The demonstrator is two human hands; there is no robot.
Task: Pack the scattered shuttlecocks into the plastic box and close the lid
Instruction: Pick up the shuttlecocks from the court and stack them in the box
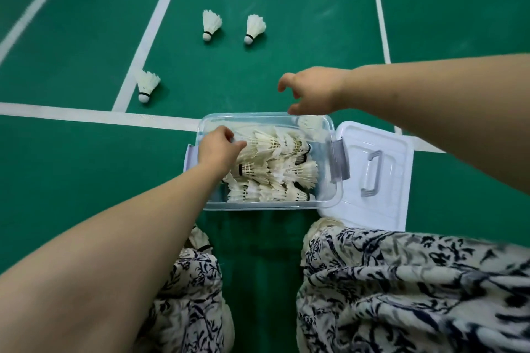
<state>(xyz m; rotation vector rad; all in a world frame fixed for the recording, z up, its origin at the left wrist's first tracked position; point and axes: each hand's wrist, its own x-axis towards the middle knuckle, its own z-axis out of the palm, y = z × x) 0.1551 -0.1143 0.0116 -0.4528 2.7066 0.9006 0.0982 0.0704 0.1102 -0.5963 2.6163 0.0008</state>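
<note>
We log the clear plastic box (269,205) on the green court floor (86,166), just ahead of the person's knees and already crowded with packed shuttlecocks (281,163). Its lid (381,209) lies flat on the floor, touching the box's right side, handle up. The left hand (219,147) is down in the box's left end with fingers curled onto the feathers; we cannot tell whether they pinch one shuttlecock or only press the heap. The right hand (314,89) hovers just past the box's far rim, thumb and forefinger apart, the other fingers loosely curled, holding nothing. Beyond the box lie three loose ones: a near-left shuttlecock (147,85) beside the white line crossing, and a far pair (211,24) side by side. A knee-side shuttlecock (199,239) lies against the left knee. Risks, as we judge them: the heap looks close to full, so feathers standing proud could be crushed or stop the lid latching. Pressing too hard would bend the skirts. The far pair needs a reach across the box — a forearm could shove it. The knee-side one is easy to miss or kneel on.
</note>
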